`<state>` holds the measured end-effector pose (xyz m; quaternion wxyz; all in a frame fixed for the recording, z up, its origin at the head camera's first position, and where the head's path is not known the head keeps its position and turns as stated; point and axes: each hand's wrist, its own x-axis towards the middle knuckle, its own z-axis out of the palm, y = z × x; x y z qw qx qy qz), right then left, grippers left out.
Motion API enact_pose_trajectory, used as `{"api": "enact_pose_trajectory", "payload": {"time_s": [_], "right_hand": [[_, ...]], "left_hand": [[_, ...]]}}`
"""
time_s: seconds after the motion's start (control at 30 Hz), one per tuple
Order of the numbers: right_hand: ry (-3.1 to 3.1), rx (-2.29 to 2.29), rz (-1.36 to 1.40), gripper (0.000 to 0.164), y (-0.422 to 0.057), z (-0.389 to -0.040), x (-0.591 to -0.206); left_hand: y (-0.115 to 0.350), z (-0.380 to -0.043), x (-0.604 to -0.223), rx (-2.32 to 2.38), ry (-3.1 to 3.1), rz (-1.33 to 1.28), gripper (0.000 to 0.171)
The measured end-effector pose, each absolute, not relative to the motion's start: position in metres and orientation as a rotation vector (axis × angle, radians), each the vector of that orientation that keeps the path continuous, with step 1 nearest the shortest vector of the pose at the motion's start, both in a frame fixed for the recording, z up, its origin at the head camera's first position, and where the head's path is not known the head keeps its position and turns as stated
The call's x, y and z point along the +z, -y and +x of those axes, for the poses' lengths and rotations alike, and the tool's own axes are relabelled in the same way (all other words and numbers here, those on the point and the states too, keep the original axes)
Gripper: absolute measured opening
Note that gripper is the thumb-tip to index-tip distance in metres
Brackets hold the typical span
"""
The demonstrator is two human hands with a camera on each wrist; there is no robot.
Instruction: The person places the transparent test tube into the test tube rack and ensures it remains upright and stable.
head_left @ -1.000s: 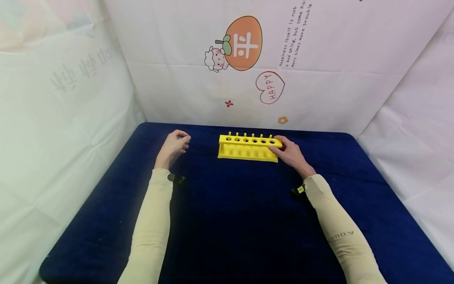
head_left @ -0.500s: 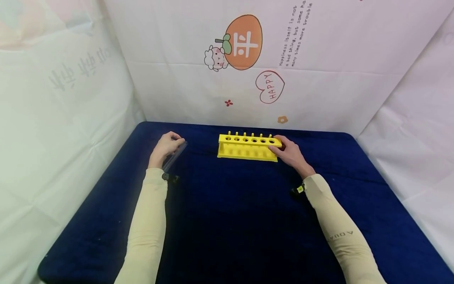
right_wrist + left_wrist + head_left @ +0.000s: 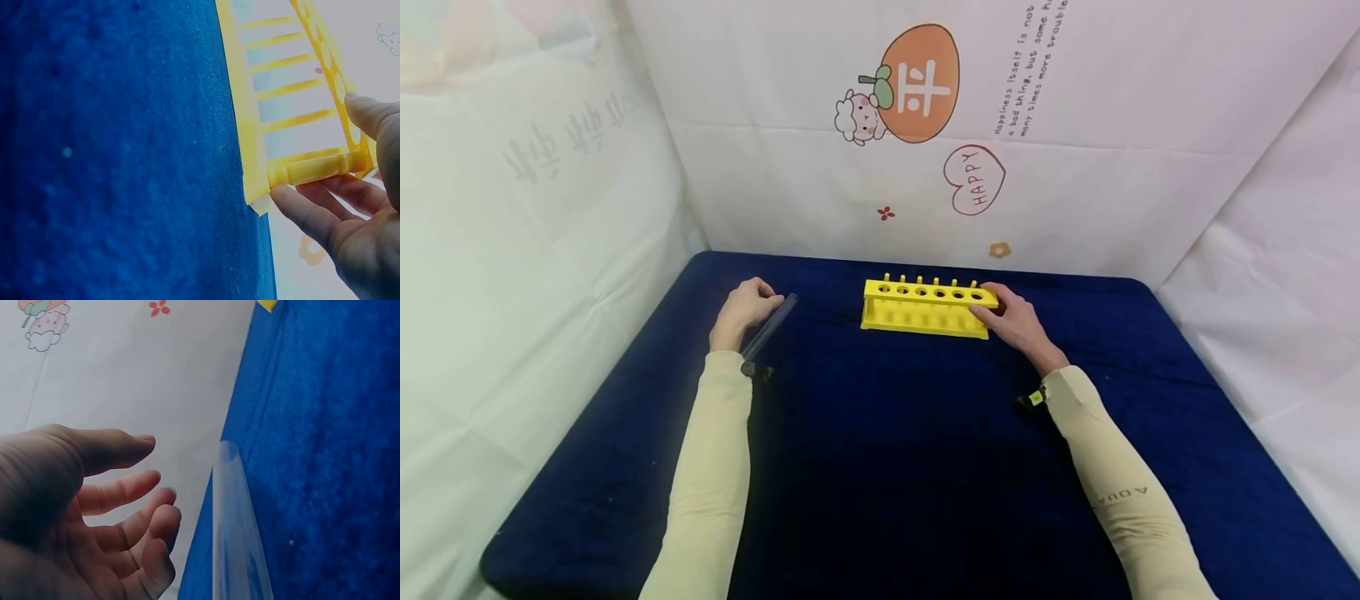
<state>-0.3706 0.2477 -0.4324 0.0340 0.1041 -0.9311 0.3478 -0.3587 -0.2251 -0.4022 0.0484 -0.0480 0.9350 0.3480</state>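
A clear test tube (image 3: pixel 771 326) lies on the blue cloth at the left, just right of my left hand (image 3: pixel 747 310). In the left wrist view a gap shows between the fingers of that hand (image 3: pixel 94 506) and the tube (image 3: pixel 231 531); thumb and fingers are loosely bent with nothing between them. Farther right stands a yellow test tube rack (image 3: pixel 925 308), its row of holes without tubes. My right hand (image 3: pixel 1013 321) grips its right end: the thumb (image 3: pixel 362 112) is at the top bar, and fingers lie around the end post (image 3: pixel 312 169).
Dark blue cloth (image 3: pixel 880 467) covers the table. White printed sheeting (image 3: pixel 790 192) rises behind the far edge and along both sides. A wrist camera (image 3: pixel 758 372) sits close to the near end of the tube in the head view.
My left hand has moved left, and the tube that it hid a second ago now shows beside it. The right hand keeps its grip on the rack, which stays in place.
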Motion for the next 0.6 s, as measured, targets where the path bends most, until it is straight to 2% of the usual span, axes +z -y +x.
{"api": "enact_pose_trajectory", "payload": {"time_s": [0.6], "right_hand": [[2.867, 1.072, 0.31, 0.073, -0.2474, -0.3695, -0.4318]], "left_hand": [[0.2277, -0.3576, -0.4057, 0.889, -2.816, -0.155, 0.039]]}}
